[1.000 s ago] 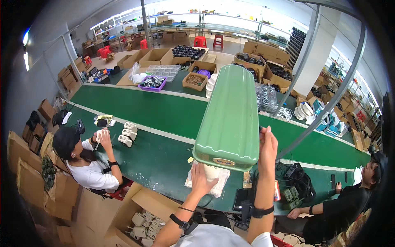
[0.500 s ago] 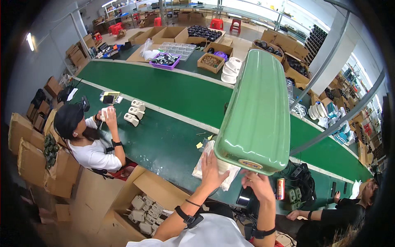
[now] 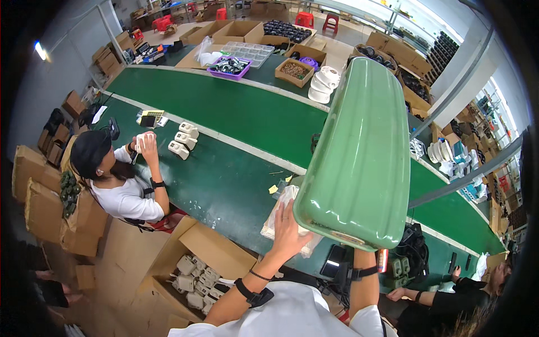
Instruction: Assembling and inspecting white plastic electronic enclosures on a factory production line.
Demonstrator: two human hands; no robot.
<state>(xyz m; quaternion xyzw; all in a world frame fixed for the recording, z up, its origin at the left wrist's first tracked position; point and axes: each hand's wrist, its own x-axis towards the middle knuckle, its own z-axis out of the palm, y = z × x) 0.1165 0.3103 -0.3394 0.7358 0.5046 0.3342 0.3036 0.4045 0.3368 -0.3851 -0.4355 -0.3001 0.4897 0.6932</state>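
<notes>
Slipping behind green lampshade [image 3: 359, 151], right hand now hidden, grip untellable; left hand [image 3: 289, 235], thumb apart, at near white wrapping [image 3: 270, 226]; work half-screened.

A pale, crumpled, sheet-like wrap [image 3: 287, 196] lies on the green table [image 3: 230, 194], its edges uneven. The left hand [image 3: 289, 234] covers its middle, leaving whitish parts showing to either side and beyond the fingertips; its upper right part is hidden from view.

One green shade [image 3: 359, 151] in front of the belt [image 3: 224, 106]; this side — three white gadgets [image 3: 185, 139], two yellow scraps [image 3: 273, 189]; beyond — one purple tray [image 3: 245, 73].
</notes>
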